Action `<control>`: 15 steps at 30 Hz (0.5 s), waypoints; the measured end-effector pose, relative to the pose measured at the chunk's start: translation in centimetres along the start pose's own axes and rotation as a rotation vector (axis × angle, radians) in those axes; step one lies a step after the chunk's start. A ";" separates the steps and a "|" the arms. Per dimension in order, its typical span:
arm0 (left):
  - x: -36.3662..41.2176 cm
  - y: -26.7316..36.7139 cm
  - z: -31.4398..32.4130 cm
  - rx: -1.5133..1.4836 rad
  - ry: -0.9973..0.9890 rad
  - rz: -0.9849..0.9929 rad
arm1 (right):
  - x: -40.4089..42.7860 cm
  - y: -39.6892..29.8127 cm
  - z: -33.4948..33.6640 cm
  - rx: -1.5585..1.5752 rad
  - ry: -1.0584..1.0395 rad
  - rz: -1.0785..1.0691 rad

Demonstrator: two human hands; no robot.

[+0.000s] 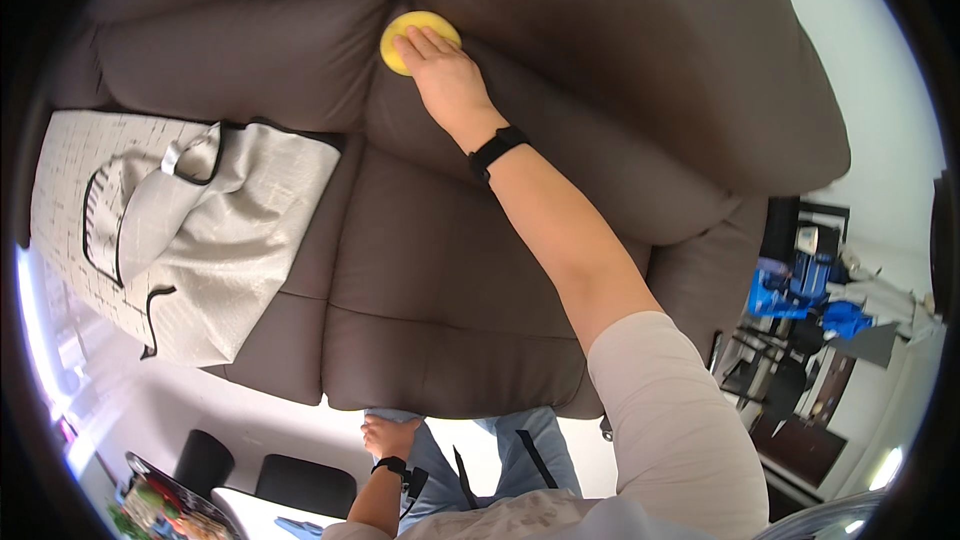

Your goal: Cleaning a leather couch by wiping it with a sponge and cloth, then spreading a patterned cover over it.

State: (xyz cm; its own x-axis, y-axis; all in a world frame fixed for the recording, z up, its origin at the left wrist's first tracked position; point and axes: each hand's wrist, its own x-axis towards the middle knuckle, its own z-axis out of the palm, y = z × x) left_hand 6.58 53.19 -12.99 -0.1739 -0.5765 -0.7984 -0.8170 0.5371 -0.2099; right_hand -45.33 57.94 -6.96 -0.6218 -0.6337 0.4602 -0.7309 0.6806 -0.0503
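A brown leather sofa (457,262) fills the middle of the view. My right hand (446,82) presses a round yellow sponge pad (392,52) against the upper backrest, by the seam between two cushions. Fingers lie flat over the pad. Low in the picture, my left hand (390,436) rests by my thigh, near the seat's front edge; its fingers are curled and partly hidden, and I cannot tell whether it holds anything. A crumpled light grey fabric cover (247,240) with black edging lies on the sofa's left seat.
Behind me at lower left are black chairs (306,484), a white table (247,506) and a tray with colourful items (172,502). Blue bags (810,277) and dark furniture stand beyond the sofa's right armrest. A pale wall rises at upper right.
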 end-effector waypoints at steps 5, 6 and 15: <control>-0.5 0.1 1.5 0.061 0.012 -0.002 | -6.6 6.4 -5.8 -0.052 -0.087 0.017; -0.4 -0.7 2.2 0.064 0.037 -0.009 | -8.4 7.7 -7.1 -0.063 -0.117 0.030; -2.7 -3.4 4.2 0.002 -0.084 -0.113 | -30.6 23.8 -20.1 -0.257 -0.251 0.304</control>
State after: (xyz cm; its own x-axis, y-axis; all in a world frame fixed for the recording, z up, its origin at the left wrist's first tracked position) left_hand 12.12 55.52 -12.51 -0.0341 -0.5796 -0.8142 -0.8278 0.4728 -0.3020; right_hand -38.02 100.94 -4.43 -0.8689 -0.4390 0.2286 -0.4311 0.8982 0.0859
